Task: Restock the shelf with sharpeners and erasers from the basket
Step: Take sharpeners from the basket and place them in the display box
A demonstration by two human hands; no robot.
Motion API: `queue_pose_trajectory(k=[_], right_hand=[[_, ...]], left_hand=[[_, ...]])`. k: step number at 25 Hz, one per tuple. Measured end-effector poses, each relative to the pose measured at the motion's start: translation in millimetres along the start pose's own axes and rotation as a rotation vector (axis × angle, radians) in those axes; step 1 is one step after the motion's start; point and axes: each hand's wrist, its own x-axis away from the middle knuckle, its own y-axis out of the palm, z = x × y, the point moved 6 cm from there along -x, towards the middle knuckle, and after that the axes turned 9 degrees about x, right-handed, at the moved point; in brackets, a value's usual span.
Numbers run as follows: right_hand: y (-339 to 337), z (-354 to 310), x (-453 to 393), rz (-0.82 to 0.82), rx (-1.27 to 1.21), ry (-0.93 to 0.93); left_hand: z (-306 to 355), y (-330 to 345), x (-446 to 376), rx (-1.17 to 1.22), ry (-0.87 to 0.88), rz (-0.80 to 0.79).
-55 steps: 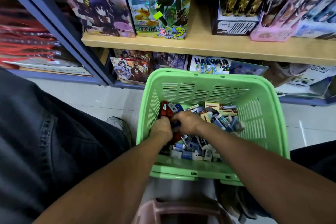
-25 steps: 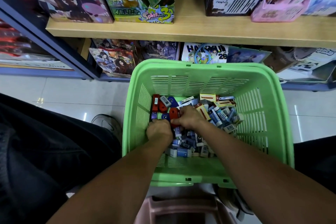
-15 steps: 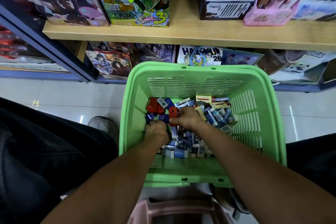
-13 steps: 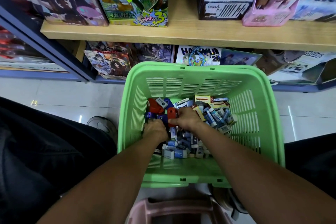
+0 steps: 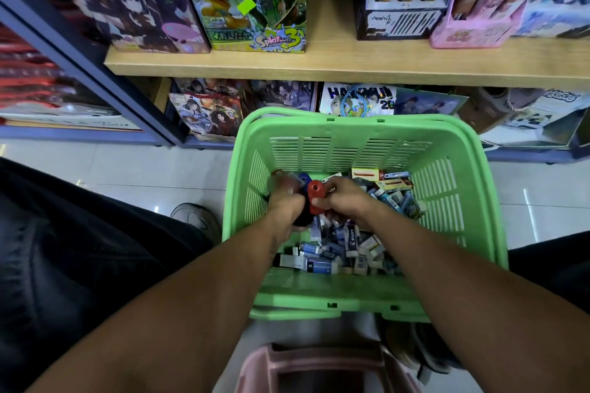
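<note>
A green basket stands on the floor below the wooden shelf. It holds several blue-and-white sleeved erasers, some yellow-red boxes and a blue sharpener. Both my hands are inside the basket at its left side. My right hand pinches a red sharpener between thumb and fingers. My left hand, blurred by motion, sits right beside it with fingers curled round a dark sharpener that pokes out below the palm.
Printed boxes stand on the wooden shelf; gift bags fill the row under it. A blue shelf frame runs at the left. A pink stool sits under me, with my shoe on the tiled floor.
My right hand has lifted the red sharpener out of the pile and brought it against my left hand, which has risen a little and moved toward the basket's far left.
</note>
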Motion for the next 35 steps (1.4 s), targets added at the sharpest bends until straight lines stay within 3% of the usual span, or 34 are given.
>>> queue_pose_trajectory(k=[4, 9, 11, 14, 16, 18, 19, 22, 27, 35], right_hand=[[0, 3, 13, -0.180, -0.248, 0.022], [13, -7, 21, -0.311, -0.193, -0.077], [27, -11, 14, -0.303, -0.210, -0.060], [58, -22, 10, -0.309, -0.017, -0.092], [76, -21, 3, -0.363, 0.233, -0.180], [88, 0, -3, -0.433, 0.541, -0.106], [92, 2, -1, -0.419, 0.745, -0.114], [114, -1, 8, -0.509, 1.034, -0.215], [129, -1, 5, -0.622, 1.085, -0.210], [94, -13, 14, -0.812, 1.142, -0.184]], left_hand=[[4, -6, 18, 0.111, -0.062, -0.051], [8, -12, 26, 0.179, -0.071, -0.098], [14, -20, 17, 0.061, 0.046, -0.009], [28, -24, 9, -0.528, 0.315, 0.112], [26, -21, 8, -0.710, 0.404, 0.146], [26, -21, 7, -0.677, 0.459, 0.155], [30, -21, 8, -0.625, 0.477, 0.150], [43, -24, 7, -0.472, 0.458, 0.119], [45, -25, 9, -0.450, 0.418, 0.118], [43, -25, 10, -0.448, 0.352, 0.099]])
